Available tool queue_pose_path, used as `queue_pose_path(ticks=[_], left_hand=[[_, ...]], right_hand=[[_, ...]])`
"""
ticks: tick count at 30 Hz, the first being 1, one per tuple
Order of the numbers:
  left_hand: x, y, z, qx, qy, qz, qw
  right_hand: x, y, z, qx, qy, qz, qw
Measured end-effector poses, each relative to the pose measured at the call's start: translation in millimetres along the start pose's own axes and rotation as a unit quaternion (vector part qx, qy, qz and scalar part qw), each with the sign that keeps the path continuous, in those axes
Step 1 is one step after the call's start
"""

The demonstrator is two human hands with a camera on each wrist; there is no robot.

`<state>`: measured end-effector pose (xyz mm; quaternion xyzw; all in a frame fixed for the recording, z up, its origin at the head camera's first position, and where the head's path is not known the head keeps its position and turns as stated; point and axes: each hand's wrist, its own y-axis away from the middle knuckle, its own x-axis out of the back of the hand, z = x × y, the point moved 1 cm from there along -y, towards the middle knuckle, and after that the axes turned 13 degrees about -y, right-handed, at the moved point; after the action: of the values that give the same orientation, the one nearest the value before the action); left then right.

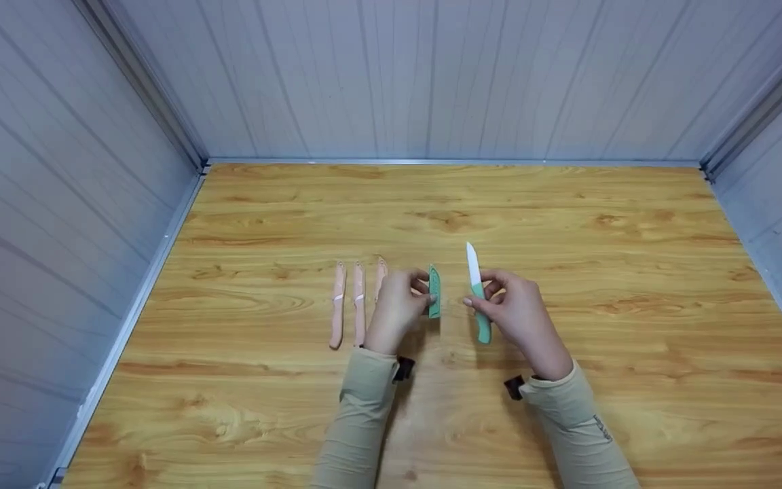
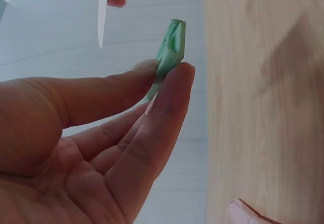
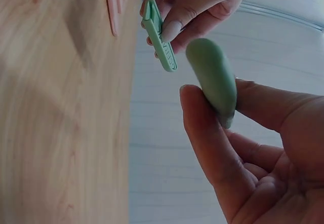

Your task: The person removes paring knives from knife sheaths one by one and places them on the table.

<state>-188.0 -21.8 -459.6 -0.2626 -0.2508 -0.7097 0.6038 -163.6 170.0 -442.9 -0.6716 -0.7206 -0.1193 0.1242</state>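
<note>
Between thumb and fingers, my left hand (image 1: 401, 299) pinches a green knife sheath (image 1: 434, 292), its open end turned toward me. My right hand (image 1: 516, 302) holds a small knife by its green handle (image 3: 212, 74); the bare white blade (image 1: 473, 263) points away from me. Knife and sheath are apart, side by side above the table. In the left wrist view, the sheath (image 2: 171, 44) shows its hollow mouth, and the white blade (image 2: 102, 24) hangs beyond it. Raised lettering runs along the sheath (image 3: 161, 39) in the right wrist view.
Several pink sheathed knives lie in a row left of my left hand, among them the outermost pink knife (image 1: 338, 305) and one partly covered by that hand (image 1: 381, 268). The wooden table (image 1: 567, 224) is bordered by pale panel walls (image 1: 391, 81) at the back and sides.
</note>
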Motion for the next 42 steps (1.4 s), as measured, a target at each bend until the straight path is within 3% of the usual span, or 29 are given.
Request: queue_pose_path(ticks=[7,16,23,30,36,42], left_hand=[[-5.2,-2.3,-5.5,0.016,-0.031,-0.001,0.9994],[-12.5,-6.5,-10.8,0.055,-0.08,-0.003,0.9953],[-12.9,-6.6,-14.7,0.06,-0.106,-0.007,0.9925],[-14.4,-8.3,-16.9,0.054,-0.12,-0.005,0.9913],[-17.3,-10.9,-18.6,0.064,-0.114,0.0,0.9915],[-19.6,-12.0,-19.8,0.052,-0.107,0.013,0.9928]], right_hand=[[-7.8,-7,11,-0.026,0.021,-0.012,0.999],[-21.1,-13,24,-0.102,-0.033,-0.058,0.993],[-32.1,-17,27,-0.11,-0.046,-0.068,0.991],[-42.1,-23,29,-0.09,-0.049,-0.073,0.992],[-46.5,-29,35,-0.1,-0.047,-0.072,0.991],[-48.8,-33,38,-0.107,-0.06,-0.059,0.991]])
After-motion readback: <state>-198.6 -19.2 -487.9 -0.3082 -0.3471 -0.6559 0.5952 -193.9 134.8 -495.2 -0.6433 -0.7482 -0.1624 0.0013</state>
